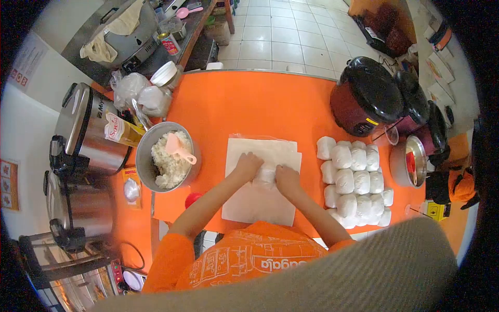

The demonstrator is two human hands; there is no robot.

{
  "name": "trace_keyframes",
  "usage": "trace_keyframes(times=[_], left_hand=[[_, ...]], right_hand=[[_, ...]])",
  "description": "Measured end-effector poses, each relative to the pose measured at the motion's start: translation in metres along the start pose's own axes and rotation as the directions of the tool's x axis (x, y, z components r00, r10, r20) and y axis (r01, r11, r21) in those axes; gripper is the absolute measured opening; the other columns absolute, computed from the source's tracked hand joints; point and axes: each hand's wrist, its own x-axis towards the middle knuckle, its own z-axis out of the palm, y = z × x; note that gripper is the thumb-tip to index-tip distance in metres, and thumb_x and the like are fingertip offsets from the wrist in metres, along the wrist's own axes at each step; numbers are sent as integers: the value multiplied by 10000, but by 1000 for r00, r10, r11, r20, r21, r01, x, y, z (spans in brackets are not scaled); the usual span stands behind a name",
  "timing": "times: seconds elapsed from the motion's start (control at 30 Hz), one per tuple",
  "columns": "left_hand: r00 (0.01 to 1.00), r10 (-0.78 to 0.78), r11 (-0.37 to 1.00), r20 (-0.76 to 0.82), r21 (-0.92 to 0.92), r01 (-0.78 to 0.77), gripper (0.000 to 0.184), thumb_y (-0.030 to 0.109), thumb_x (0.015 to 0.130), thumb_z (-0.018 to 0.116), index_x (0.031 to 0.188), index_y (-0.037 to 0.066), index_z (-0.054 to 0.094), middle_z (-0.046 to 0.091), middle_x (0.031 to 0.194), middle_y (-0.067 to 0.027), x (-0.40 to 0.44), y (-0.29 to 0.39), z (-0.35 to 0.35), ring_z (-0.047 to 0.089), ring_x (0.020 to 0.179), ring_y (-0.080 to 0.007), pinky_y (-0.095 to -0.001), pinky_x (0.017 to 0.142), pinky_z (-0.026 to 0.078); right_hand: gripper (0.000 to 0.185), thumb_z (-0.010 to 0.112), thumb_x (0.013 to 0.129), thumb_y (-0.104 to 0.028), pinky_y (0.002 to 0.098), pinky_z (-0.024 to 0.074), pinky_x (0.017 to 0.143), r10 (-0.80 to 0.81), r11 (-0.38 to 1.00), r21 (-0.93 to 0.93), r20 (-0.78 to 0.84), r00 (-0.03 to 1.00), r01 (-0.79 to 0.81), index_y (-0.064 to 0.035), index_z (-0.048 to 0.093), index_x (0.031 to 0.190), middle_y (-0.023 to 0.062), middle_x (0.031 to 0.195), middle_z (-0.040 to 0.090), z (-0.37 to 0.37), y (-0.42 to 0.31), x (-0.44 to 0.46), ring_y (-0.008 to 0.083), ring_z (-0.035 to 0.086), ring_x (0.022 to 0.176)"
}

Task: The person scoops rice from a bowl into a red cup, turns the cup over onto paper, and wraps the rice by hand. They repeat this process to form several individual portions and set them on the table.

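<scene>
A white wrapped rice bundle (264,176) lies on a stack of pale wrapping paper (254,204) at the middle of the table. At its left end is my left hand (249,165), fingers curled in against the wrap. My right hand (287,180) is closed at the bundle's right end. The fingertips of both hands are partly hidden. Left of the paper stands a metal pot (165,188) of cooked rice (170,165), with a pink scoop (180,148) lying on the rice. Several finished-looking white bundles (344,181) are piled to the right.
Dark red rice cookers (367,96) stand at the back right, near a metal bowl (408,161) with something red inside. Large steel cookers (91,130), an oil pouch (123,131) and plastic bags (150,99) are at the left. The orange tabletop (249,104) extends behind the paper.
</scene>
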Motion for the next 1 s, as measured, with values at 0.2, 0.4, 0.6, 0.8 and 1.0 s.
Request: trace_keyframes(times=[0.2,0.4,0.6,0.8,1.0], left_hand=[[989,-107,975,103,-183,125,216,164,681,704,860,52,657,632,942,-86,-16,-5,-6,581,969,-274,-432,791,463],[992,15,798,-127,-597,-89,191,100,704,637,858,-4,592,622,822,-144,-42,4,14,583,756,-314,-371,730,469],[989,52,590,-139,-795,-143,186,90,717,658,845,-9,565,570,789,-107,-82,40,-35,552,712,-294,-363,670,462],[603,305,834,-737,-99,-543,162,0,726,694,863,67,638,570,874,-51,-114,76,-97,531,737,-229,-326,632,430],[260,225,851,-939,59,-522,395,-40,717,623,1107,23,630,543,965,-62,-96,108,-63,540,889,-233,-326,659,471]], right_hand=[[53,564,784,-73,434,501,671,58,997,55,-113,992,-52,-21,559,789,136,875,554,1,-21,-26,312,603,824],[294,529,873,-139,351,481,811,80,808,585,-222,972,67,32,566,1109,153,964,583,28,6,-59,283,581,914],[417,557,907,-290,331,421,930,72,121,969,206,976,-214,5,531,1202,111,1151,580,-45,-20,-92,220,550,1051],[578,563,880,-403,360,398,993,-176,-558,783,212,961,-275,0,449,1278,119,1212,531,-77,-23,-115,225,533,1095],[664,569,835,-452,458,324,1044,-143,-825,543,61,988,-153,-71,355,1336,120,1366,397,-117,-45,-132,245,396,1265]])
